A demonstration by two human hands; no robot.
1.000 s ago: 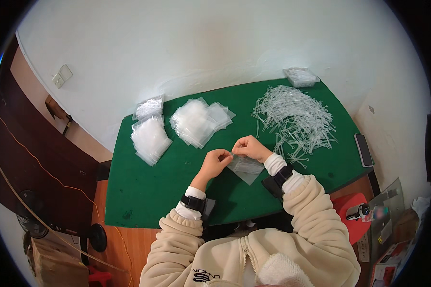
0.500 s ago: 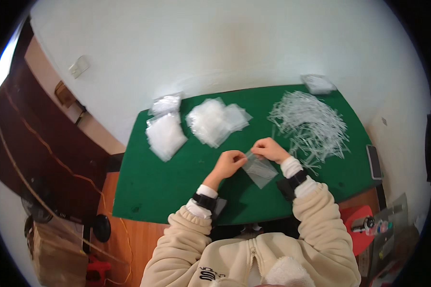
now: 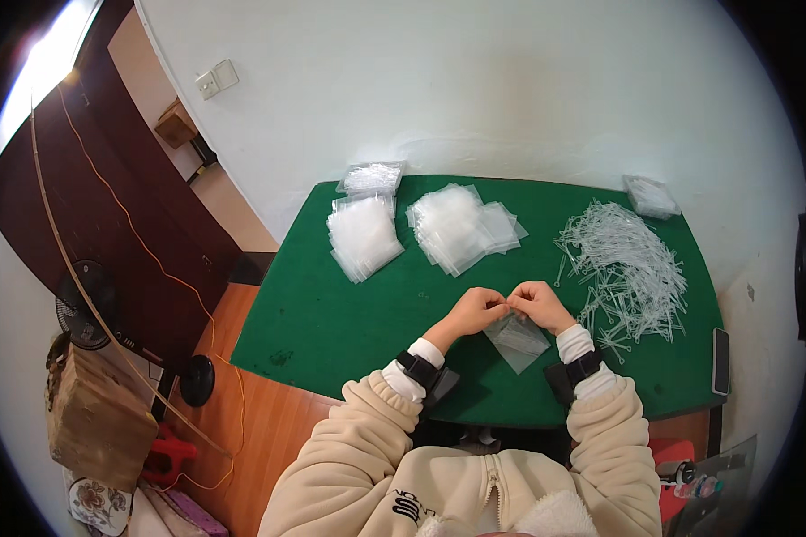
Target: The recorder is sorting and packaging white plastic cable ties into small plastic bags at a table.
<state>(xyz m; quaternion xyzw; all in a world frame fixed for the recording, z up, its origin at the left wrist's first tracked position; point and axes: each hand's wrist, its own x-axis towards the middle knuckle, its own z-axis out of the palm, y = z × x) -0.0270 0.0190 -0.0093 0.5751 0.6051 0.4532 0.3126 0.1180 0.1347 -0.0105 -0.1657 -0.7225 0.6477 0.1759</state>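
Here's the green table (image 3: 331, 322), and by its right edge a big heap of loose sticks (image 3: 631, 268): plenty unbagged, I'd judge. Two bag piles, the middle one (image 3: 452, 228) and the left one (image 3: 365, 237), sit toward the far edge; a pack (image 3: 372, 177) at the far-left corner looks filled. Left hand (image 3: 477, 311) and right hand (image 3: 542, 307), fingertips together, pinch the bag (image 3: 518, 345) by its top, midway along the near edge. Its long axis seems to slant down-right, bottom toward that edge; whether it's sealed, blur hides.
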